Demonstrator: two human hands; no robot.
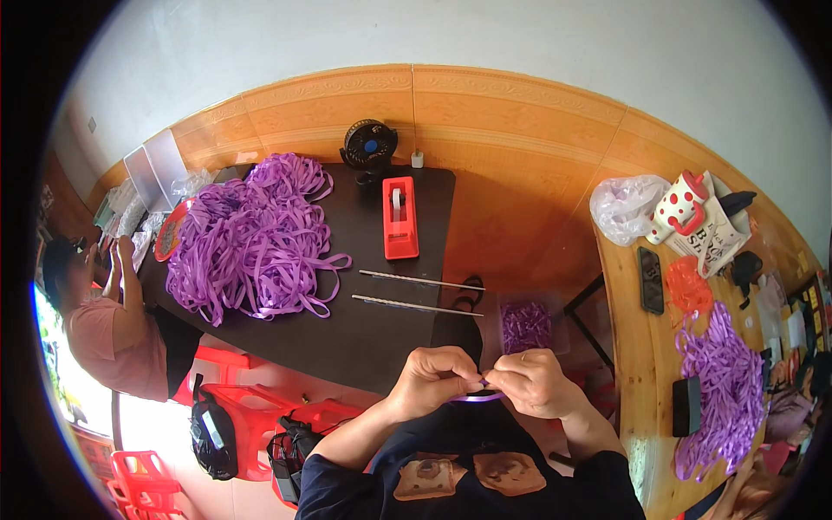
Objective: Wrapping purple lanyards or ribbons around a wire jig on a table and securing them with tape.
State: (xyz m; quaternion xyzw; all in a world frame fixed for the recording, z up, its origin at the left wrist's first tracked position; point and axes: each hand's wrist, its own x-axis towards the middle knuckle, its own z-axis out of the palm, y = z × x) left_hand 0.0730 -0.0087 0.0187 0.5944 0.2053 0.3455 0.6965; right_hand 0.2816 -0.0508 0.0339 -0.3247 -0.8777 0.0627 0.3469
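Note:
My left hand (435,381) and my right hand (530,383) meet in front of my chest, thumbs and fingers pinched close together. Between them is a short length of purple ribbon (485,398), gripped by both hands; the fingertips hide its ends. Beyond my hands, two thin metal rods (422,279) lie side by side on the dark table (364,334), their right ends sticking out past its edge. A red tape dispenser (400,218) stands farther back. To its left rises a large tangled heap of purple ribbon loops (256,234).
A small black fan (368,146) stands at the back. Below, a clear bin (527,327) holds purple pieces. The wooden table (637,373) at right carries a phone (650,280), a polka-dot mug (680,206) and more ribbon (719,390). A person (117,334) sits at left near red chairs (247,416).

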